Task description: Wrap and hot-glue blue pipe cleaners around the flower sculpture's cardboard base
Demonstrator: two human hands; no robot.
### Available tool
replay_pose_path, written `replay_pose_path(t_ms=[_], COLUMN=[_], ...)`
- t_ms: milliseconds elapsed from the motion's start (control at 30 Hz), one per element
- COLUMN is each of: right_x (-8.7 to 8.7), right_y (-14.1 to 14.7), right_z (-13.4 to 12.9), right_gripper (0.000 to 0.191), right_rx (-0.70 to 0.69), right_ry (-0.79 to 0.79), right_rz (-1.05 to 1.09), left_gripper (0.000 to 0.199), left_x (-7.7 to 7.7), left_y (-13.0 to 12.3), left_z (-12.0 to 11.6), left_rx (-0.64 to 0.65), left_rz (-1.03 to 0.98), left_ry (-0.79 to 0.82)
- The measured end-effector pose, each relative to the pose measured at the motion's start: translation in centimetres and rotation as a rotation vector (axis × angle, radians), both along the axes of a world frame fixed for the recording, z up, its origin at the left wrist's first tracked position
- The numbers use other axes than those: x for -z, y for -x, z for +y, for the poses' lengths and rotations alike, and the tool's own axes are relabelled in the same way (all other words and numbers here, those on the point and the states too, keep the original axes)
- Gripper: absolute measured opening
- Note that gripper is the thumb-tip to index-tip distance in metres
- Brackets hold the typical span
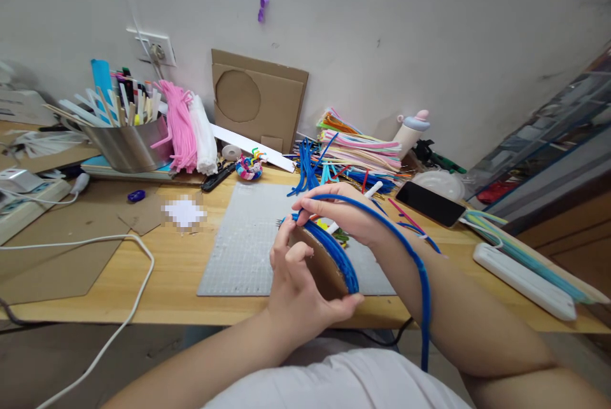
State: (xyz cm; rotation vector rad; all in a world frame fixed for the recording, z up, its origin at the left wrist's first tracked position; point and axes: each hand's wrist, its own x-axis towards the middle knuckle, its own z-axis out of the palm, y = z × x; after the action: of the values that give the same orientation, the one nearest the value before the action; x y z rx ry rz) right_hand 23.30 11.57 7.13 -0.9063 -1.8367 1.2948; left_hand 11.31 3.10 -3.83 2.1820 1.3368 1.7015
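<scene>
My left hand (300,275) grips a cardboard disc (321,261) by its edge, fingers at the upper left and thumb at the lower right. Blue pipe cleaners (340,255) line the disc's rim. At the top of the rim, the fingertips of my right hand (341,208) pinch a long blue pipe cleaner (414,250). Its loose length arches over my right forearm and hangs down beside it. Below the disc lies a grey cutting mat (238,250), with small green and yellow pieces partly hidden behind my hands.
Bundles of pipe cleaners (360,151) lie along the wall. A steel pot (131,145) of sticks stands at the left, near a cardboard sheet (281,100) with a round cut. To the right are a phone (430,203) and a white bar (522,282). A white cable (147,269) crosses the left side.
</scene>
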Motion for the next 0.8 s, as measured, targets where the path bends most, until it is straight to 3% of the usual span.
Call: replay_pose_path(t_ms=[300, 500, 800], right_x=[1.0, 0.0, 0.3], right_y=[0.1, 0.2, 0.7], right_z=[0.7, 0.2, -0.4], right_gripper=[0.026, 0.023, 0.022], right_rx=[0.0, 0.045, 0.13], right_ry=[0.021, 0.005, 0.063], right_rz=[0.006, -0.035, 0.007], left_gripper=[0.091, 0.092, 0.114], left_x=[0.1, 0.0, -0.1], left_y=[0.0, 0.1, 0.4], left_z=[0.2, 0.2, 0.4], left_rx=[0.007, 0.01, 0.032], left_rz=[-0.003, -0.013, -0.044], left_ry=[-0.012, -0.015, -0.048])
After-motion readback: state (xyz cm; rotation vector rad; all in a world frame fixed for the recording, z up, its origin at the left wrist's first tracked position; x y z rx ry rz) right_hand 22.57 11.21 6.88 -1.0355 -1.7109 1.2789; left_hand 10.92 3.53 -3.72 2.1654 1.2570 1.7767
